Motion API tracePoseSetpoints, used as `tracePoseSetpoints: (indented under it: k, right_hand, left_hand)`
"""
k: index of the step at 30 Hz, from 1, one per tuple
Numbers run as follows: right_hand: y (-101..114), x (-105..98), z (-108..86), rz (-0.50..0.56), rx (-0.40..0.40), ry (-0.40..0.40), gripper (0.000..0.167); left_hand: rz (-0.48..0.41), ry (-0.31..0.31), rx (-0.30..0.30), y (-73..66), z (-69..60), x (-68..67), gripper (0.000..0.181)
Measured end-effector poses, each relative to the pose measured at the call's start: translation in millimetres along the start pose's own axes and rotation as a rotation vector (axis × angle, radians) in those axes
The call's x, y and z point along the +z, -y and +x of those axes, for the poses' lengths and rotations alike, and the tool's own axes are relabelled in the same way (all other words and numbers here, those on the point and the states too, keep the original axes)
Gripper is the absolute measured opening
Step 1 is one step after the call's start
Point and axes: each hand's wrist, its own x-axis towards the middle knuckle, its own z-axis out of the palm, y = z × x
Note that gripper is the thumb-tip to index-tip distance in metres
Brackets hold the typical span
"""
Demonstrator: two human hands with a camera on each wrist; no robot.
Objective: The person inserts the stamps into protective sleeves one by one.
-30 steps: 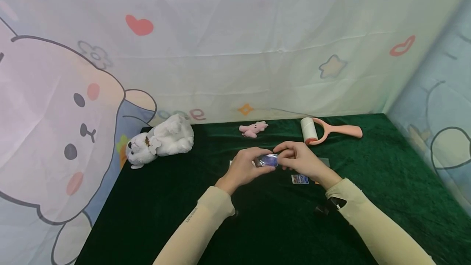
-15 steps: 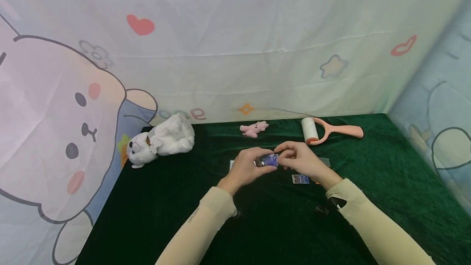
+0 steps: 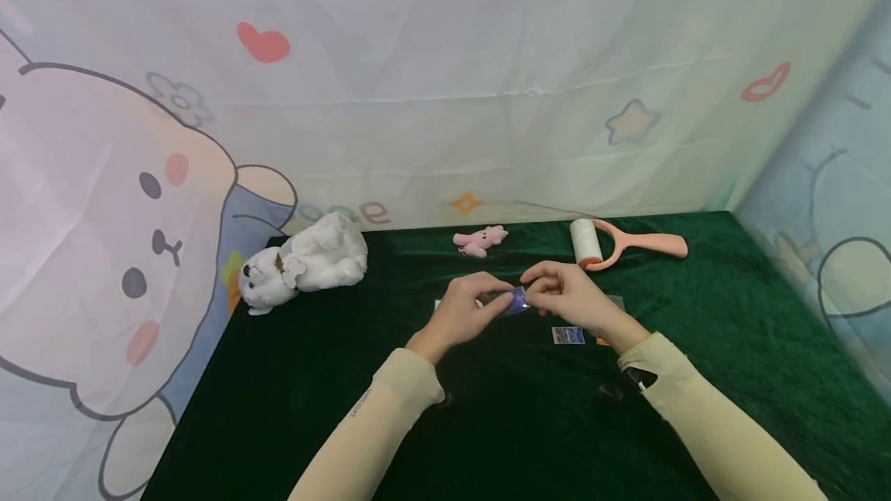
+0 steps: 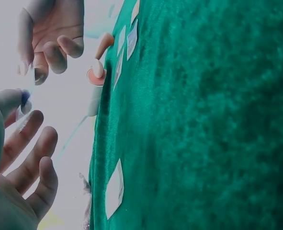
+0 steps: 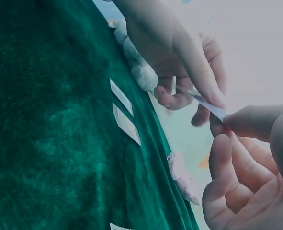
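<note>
A small shiny purple-blue packet (image 3: pixel 517 301) is held above the dark green cloth, between the two hands. The left hand (image 3: pixel 465 309) pinches it with thumb and fingers from its left side. At its right end the right hand (image 3: pixel 567 301) pinches the edge between thumb and index finger. In the right wrist view the packet (image 5: pixel 208 105) appears edge-on, with the left thumb lying over it. The left wrist view shows the two hands close together, well off the cloth. Below the right hand a small printed card (image 3: pixel 568 335) lies flat.
A white plush animal (image 3: pixel 316 261) lies at the back left. Behind the hands are a small pink toy (image 3: pixel 480 240) and a lint roller with a pink handle (image 3: pixel 654 243). More flat pieces lie on the cloth, among them two side by side (image 5: pixel 126 123) in the right wrist view.
The left thumb has moved over the packet's face, covering more of it, and the packet has tilted slightly. The right hand keeps its pinch at the edge. The head view has shifted slightly.
</note>
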Motion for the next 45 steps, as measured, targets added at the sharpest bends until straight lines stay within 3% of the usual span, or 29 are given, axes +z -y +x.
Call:
tracePoseSetpoints:
  k: [21,31,40,45]
  right_hand:
    - [-1,-2,0.6,-0.011,-0.052,0.041,0.025]
    - [1,-2,2.1,-0.036,-0.022,0.02,0.024]
    - [-3,-6,0.7,-0.065,-0.006,-0.018,0.023]
    - [-3,-7,0.2,-0.063,-0.006,-0.016,0.026]
  left_hand:
    - [-0.06,0.034,-0.049,-5.7,1.7,-4.2,0.019]
    - [-0.044,0.044,-0.084,-2.1,3.9,-2.8,0.013]
    - [-0.067,0.019,-0.229,3.3,3.2,-1.9,0.013]
    - [-0.081,0.005,-0.279,4.5,5.0,-1.3,0.013]
